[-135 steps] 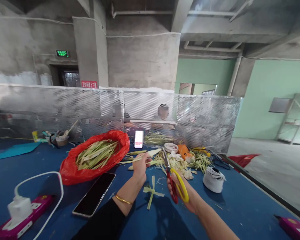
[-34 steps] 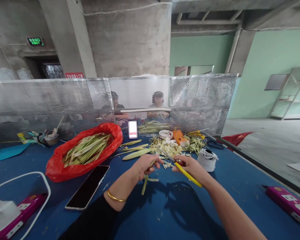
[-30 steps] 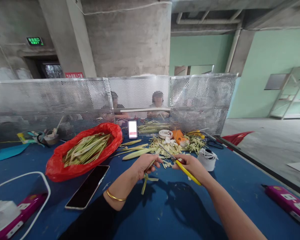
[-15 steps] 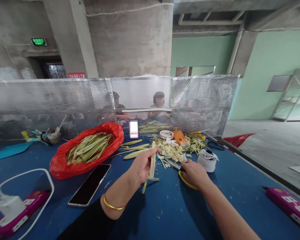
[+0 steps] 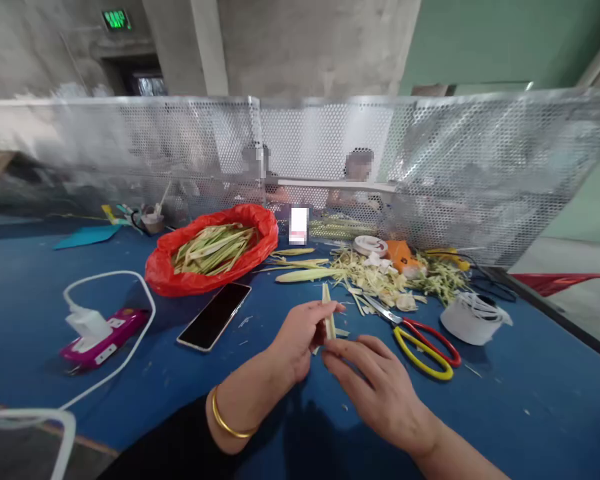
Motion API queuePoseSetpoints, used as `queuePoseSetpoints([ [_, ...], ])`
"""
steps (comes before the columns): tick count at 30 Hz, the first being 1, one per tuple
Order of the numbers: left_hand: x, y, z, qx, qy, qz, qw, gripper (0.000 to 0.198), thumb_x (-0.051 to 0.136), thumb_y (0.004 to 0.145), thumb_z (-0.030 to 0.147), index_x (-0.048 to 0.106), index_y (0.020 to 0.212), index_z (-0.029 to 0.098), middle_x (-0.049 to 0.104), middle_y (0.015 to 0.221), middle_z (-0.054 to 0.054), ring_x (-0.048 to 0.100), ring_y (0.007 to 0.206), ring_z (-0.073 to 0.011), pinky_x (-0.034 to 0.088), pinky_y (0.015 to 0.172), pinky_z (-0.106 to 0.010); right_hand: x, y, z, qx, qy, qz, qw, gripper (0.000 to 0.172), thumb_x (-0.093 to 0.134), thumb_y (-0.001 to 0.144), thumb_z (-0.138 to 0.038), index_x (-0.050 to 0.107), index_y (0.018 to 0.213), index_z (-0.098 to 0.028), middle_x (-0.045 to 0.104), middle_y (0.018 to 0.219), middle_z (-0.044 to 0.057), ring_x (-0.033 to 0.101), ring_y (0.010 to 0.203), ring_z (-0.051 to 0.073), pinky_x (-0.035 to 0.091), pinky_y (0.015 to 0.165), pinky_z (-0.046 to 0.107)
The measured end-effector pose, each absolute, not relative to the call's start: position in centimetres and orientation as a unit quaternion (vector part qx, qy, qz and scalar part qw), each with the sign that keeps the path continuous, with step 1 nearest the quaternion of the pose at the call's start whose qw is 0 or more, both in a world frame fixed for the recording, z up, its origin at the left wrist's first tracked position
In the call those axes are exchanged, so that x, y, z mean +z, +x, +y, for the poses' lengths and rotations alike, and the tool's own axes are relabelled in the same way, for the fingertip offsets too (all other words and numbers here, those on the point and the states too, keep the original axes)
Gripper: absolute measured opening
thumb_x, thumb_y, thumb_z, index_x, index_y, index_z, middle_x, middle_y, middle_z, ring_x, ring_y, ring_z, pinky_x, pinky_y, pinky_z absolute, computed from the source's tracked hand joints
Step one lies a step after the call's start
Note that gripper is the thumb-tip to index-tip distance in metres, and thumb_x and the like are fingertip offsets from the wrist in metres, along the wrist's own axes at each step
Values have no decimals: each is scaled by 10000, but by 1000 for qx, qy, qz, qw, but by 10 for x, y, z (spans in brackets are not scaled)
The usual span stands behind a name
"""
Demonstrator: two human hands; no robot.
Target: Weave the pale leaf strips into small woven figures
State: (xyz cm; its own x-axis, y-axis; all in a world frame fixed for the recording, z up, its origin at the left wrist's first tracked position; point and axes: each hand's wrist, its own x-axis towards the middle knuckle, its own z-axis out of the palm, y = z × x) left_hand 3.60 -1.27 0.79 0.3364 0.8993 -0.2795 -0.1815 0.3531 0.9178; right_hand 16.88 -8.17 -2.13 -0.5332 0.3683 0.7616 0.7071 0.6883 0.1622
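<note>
My left hand (image 5: 300,333) pinches a pale green leaf strip (image 5: 328,317) that stands nearly upright above the blue table (image 5: 530,413). Close below the strip's lower end is my right hand (image 5: 375,387), fingers stretched toward it and nothing held in them. The red and yellow scissors (image 5: 420,333) lie flat on the table just right of my hands, blades pointing at a heap of leaf trimmings (image 5: 375,280).
A red plastic bag (image 5: 180,280) full of leaf strips sits left of centre, a black phone (image 5: 214,315) in front of it. A pink power strip (image 5: 100,333) with white cable lies left. White tape roll (image 5: 473,320) right. Perforated metal screen (image 5: 480,173) behind, people beyond it.
My right hand laid the scissors on the table and came over to the strip. My left hand turned the strip upright. The camera tilted down and closer.
</note>
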Motion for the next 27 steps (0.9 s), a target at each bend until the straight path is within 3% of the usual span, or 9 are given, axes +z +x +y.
queuePoseSetpoints([
  [6, 7, 40, -18, 354, 377, 411, 751, 322, 741, 637, 430, 720, 810, 160, 467, 547, 47, 363, 511, -77, 292, 535, -223, -11, 182, -83, -183, -324, -842, 390, 197, 465, 882, -22, 610, 942, -141, 726, 909, 83, 665, 842, 157, 455, 790, 321],
  [12, 13, 40, -26, 285, 417, 353, 788, 461, 781, 564, 551, 691, 768, 147, 526, 612, 22, 455, 578, -102, 353, 559, -240, -7, 190, -85, -271, -330, -828, 363, 169, 510, 896, -43, 641, 975, -113, 734, 899, 120, 665, 863, 202, 471, 811, 381],
  [18, 13, 42, -27, 326, 399, 367, 775, 316, 801, 590, 397, 722, 739, 129, 601, 690, -18, 506, 633, -108, 399, 585, -237, -2, 196, -84, -283, -367, -834, 301, 234, 490, 908, -55, 650, 1042, -160, 738, 1003, 90, 663, 969, 194, 448, 909, 381],
  [27, 12, 40, -24, 333, 384, 367, 779, 307, 843, 556, 342, 721, 734, 123, 661, 735, -42, 604, 683, -133, 477, 646, -244, 7, 191, -79, -253, -437, -773, 384, 162, 565, 885, -105, 669, 906, -227, 739, 868, 22, 671, 805, 172, 446, 799, 346],
])
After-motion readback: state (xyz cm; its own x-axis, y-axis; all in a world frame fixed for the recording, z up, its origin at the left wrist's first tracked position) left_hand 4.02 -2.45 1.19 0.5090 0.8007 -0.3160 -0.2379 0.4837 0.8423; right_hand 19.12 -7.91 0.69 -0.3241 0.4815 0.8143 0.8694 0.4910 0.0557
